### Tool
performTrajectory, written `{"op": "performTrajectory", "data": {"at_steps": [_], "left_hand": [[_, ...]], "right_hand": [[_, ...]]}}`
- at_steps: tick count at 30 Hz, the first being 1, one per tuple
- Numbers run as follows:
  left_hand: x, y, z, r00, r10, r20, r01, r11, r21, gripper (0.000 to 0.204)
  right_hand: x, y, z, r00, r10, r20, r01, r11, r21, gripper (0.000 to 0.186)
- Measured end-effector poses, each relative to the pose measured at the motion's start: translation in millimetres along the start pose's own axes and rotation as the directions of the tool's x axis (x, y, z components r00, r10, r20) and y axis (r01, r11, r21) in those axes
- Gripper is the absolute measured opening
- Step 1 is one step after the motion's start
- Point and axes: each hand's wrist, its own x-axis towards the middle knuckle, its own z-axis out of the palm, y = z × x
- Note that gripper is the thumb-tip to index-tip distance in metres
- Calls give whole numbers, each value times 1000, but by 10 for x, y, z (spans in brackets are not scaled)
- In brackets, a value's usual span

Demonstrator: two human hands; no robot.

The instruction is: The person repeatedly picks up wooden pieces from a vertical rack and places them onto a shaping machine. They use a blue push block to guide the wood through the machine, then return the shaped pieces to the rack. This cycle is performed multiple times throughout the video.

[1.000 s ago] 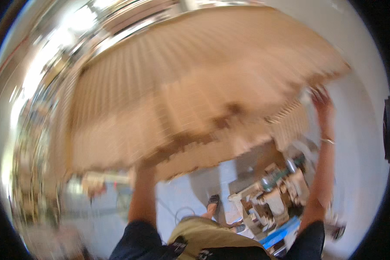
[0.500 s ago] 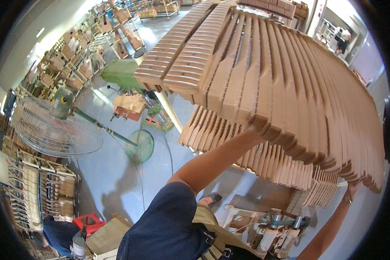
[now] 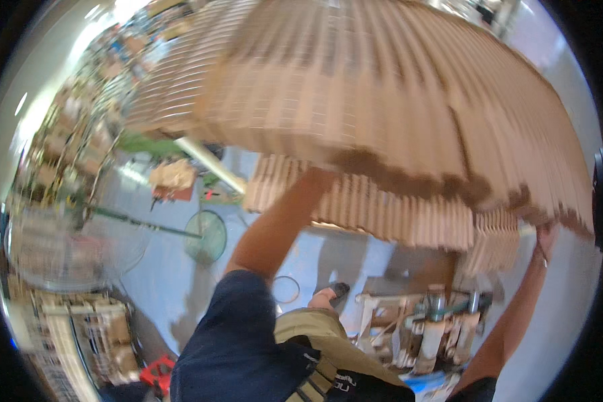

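Note:
A long row of wooden guitar necks (image 3: 388,114) stands tightly side by side across the upper part of the view, smeared by motion. Thin metal frets show on the necks at its left end. My left hand (image 3: 324,175) reaches up under the near edge of this row, and its fingers are hidden there. At the far right, my right hand (image 3: 547,236) is raised to the row's lower edge, closed at the end of a pale rail (image 3: 526,230). Below the upper row hangs a second row of necks (image 3: 382,218).
A green-based standing fan (image 3: 206,236) is at left on the blue floor. Bottom left has a rack of wooden parts (image 3: 80,335) and a red plastic object (image 3: 158,375). A machine with metal cylinders (image 3: 430,342) stands low on the right. My foot (image 3: 340,291) is below the rack.
The rows of necks have shifted left and up in view, with both hands. My left hand has moved left along the underside. The view has shifted too and is blurred.

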Motion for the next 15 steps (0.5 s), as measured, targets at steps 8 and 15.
{"op": "performTrajectory", "data": {"at_steps": [8,15], "left_hand": [[286,509,-711,996,35,-84,-33,999,22,38],[512,745,-918,989,82,-125,-81,997,7,37]], "right_hand": [[726,-2138,569,884,459,86,-370,575,730,34],[849,-2802,703,745,614,263,-141,-240,960,30]]}}
